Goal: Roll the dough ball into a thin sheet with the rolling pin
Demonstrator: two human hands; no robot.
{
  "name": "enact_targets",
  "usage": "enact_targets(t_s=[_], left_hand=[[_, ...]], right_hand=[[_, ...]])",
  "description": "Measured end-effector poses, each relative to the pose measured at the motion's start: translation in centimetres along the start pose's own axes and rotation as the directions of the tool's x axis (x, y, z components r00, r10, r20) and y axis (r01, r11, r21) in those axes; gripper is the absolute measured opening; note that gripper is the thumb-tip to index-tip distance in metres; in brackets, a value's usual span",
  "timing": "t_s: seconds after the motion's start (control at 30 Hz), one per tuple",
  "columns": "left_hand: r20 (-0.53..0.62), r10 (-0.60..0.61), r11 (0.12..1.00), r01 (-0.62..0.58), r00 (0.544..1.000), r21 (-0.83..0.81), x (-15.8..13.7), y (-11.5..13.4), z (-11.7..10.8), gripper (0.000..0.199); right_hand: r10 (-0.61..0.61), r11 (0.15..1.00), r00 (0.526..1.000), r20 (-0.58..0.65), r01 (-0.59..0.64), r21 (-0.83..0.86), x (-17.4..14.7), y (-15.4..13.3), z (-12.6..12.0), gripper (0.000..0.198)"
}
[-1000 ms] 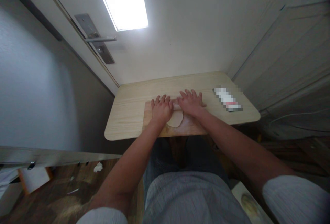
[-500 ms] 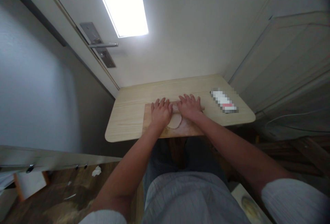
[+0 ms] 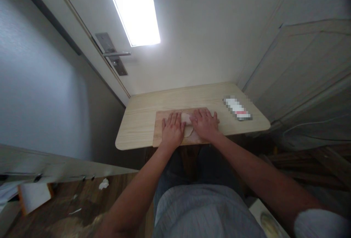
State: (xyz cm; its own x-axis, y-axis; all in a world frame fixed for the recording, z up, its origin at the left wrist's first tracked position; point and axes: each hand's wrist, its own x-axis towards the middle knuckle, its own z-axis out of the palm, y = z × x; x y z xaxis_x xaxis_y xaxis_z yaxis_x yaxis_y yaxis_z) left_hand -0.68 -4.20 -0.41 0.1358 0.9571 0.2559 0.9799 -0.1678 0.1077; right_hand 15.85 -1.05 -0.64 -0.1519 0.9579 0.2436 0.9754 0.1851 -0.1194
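My left hand lies palm down with its fingers stretched forward, over the left part of a rolling pin. Farther right, my right hand rests on the same pin, its fingers also extended and slightly spread. The pin's middle shows between the hands, and one end sticks out beyond my right hand. Just on the near side of the pin is a flat, pale piece of dough, partly covered by the pin and hands. Beneath everything is a wooden board with whitish smears.
The board sits at the near edge of a light wood table. A pixelated, phone-like item lies at the right. Behind the table stands a door with a metal handle. A container with pale contents is low at the right.
Both hands and the rolling pin have shifted toward my body over the dough, so less of the dough shows. The camera view has tilted a little.
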Motion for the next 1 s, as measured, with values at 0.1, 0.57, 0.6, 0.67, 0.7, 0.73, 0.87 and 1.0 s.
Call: enact_targets(t_s=[0.1, 0.57, 0.6, 0.67, 0.7, 0.73, 0.87, 1.0], left_hand=[[-0.002, 0.002, 1.0, -0.002, 1.0, -0.015, -0.2, 0.0, 0.0, 0.058], [0.041, 0.001, 1.0, -0.001, 0.999, 0.002, 3.8, -0.6, 0.4, 0.057], [0.034, -0.003, 1.0, 0.003, 0.999, 0.001, 4.1, -0.6, 0.5, 0.057], [0.022, -0.014, 1.0, 0.014, 1.0, -0.006, 4.7, -0.7, 0.9, 0.057], [0.018, -0.017, 1.0, 0.017, 1.0, -0.01, 5.0, -0.8, 1.1, 0.057], [0.016, -0.016, 1.0, 0.016, 1.0, -0.013, 5.2, -0.9, 1.2, 0.057], [0.005, -0.002, 1.0, 0.002, 1.0, -0.014, 6.2, -1.2, 1.7, 0.056], [-0.003, -0.016, 1.0, 0.016, 1.0, -0.013, 7.2, -1.2, 1.8, 0.057]], right_hand=[[0.021, 1.0, 1.0, 0.0, -0.021, -0.01, -0.3, 0.6, -0.1, 0.062], [0.091, 0.996, 0.996, 0.02, -0.09, -0.022, 3.1, 1.3, 1.0, 0.07], [0.091, 0.996, 0.996, 0.018, -0.091, -0.024, 3.5, 1.4, 1.2, 0.07], [0.093, 0.995, 0.995, 0.031, -0.093, -0.025, 4.1, 1.5, 1.4, 0.07], [0.095, 0.995, 0.995, 0.041, -0.094, -0.027, 4.4, 1.6, 1.4, 0.07], [0.096, 0.995, 0.994, 0.049, -0.095, -0.028, 4.6, 1.6, 1.5, 0.07], [0.095, 0.995, 0.993, 0.066, -0.093, -0.026, 5.4, 1.7, 1.3, 0.071], [0.118, 0.993, 0.987, 0.108, -0.117, -0.012, 6.2, 1.8, 1.2, 0.074]])
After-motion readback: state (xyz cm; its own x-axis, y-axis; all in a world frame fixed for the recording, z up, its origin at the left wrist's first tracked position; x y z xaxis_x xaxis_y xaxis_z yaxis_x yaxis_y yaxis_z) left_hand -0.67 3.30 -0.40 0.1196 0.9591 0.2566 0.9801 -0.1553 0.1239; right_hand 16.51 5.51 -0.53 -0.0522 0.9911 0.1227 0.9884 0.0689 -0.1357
